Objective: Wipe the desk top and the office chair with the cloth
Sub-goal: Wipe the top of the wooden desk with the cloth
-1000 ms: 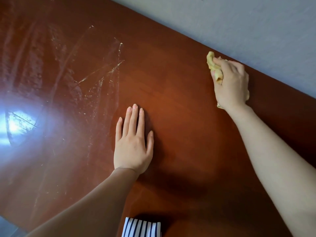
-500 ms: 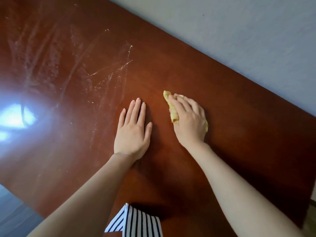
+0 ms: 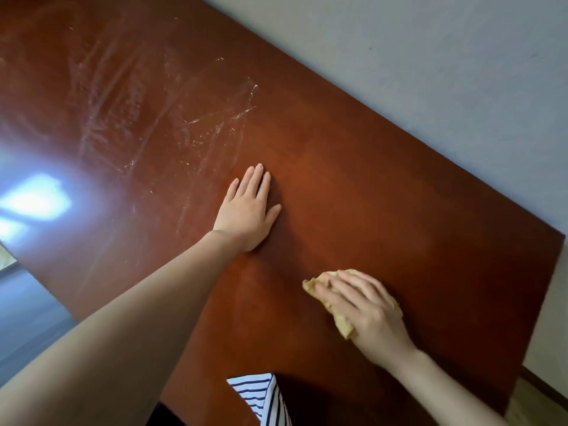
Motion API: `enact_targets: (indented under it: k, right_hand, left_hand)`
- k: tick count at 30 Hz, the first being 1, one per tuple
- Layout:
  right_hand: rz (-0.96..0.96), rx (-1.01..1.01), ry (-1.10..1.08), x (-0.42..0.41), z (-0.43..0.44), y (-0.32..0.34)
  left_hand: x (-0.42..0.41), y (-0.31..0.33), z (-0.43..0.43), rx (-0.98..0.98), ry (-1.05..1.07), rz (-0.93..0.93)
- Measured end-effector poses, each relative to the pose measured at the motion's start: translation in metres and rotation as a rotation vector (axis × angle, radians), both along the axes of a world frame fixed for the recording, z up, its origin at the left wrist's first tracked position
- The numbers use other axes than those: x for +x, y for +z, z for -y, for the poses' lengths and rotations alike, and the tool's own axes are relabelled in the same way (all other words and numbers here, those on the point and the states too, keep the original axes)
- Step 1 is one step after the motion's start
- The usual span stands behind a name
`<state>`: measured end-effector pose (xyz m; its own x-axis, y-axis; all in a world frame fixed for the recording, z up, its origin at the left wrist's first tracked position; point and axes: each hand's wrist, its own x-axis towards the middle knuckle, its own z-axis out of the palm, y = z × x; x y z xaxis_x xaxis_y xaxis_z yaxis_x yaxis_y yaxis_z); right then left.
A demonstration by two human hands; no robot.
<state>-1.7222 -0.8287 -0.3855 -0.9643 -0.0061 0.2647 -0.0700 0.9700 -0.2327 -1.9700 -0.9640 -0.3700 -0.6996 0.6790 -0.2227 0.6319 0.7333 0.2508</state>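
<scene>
The reddish-brown desk top (image 3: pixel 384 192) fills most of the view. My left hand (image 3: pixel 247 212) lies flat on it near the middle, fingers straight and together. My right hand (image 3: pixel 365 312) presses a crumpled yellow cloth (image 3: pixel 342 325) onto the desk near its front edge, fingers curled over the cloth. Most of the cloth is hidden under that hand. White dusty streaks (image 3: pixel 196 124) cover the left part of the desk. The office chair is out of view.
A pale grey wall (image 3: pixel 430 56) runs along the desk's far edge. A bright window reflection (image 3: pixel 37 201) glares on the desk's left side. Floor (image 3: pixel 24 309) shows at lower left, and a striped garment (image 3: pixel 264 398) hangs at the bottom.
My right hand has dragged the cloth from the far edge by the wall towards the desk's near edge. The left hand has stayed flat in place.
</scene>
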Motion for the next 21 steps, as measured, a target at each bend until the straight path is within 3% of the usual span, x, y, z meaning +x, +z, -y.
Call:
enact_targets:
  k: [3, 12, 18, 21]
  right_hand:
    - [-0.003, 0.015, -0.117, -0.013, -0.023, 0.002]
    - [0.099, -0.121, -0.555, -0.117, -0.043, 0.008]
    - [0.224, -0.111, -0.631, -0.187, -0.012, 0.011]
    - [0.282, -0.087, -0.546, -0.201, 0.023, 0.013]
  left_hand:
    - [-0.004, 0.008, 0.010, 0.003, -0.051, 0.055]
    - [0.022, 0.016, 0.087, -0.021, -0.193, -0.019]
    - [0.045, 0.024, 0.137, 0.006, -0.141, -0.045]
    - [0.056, 0.028, 0.157, 0.054, -0.021, -0.015]
